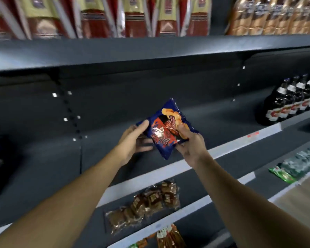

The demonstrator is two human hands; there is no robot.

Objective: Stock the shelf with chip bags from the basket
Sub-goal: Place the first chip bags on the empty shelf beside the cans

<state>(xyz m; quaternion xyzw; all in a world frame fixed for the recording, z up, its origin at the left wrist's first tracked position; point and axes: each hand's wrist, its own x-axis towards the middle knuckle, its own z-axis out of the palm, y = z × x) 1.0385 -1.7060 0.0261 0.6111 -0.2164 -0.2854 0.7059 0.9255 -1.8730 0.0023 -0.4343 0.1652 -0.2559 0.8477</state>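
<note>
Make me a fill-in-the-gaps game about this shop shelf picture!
The chip bag is mostly ____ in colour.
The left hand and the right hand make ____ hands holding it.
The dark bottles stand to the ____ of the bag.
The brown snack packs lie on a shelf ____ the bag.
Missing words: blue, two, right, below.

The chip bag point(166, 129) you hold is glossy, crinkled plastic film that catches the light, and the shelf point(222, 126) behind it looks like smooth, matt, dark grey painted metal. Right of the chip bag you see bottles point(292, 102) with a dark, glossy shine. Below the chip bag the brown snack packs point(147, 203) sit in clear, shiny wrap, and the floor point(301, 196) down to its right looks like pale wood.
</note>
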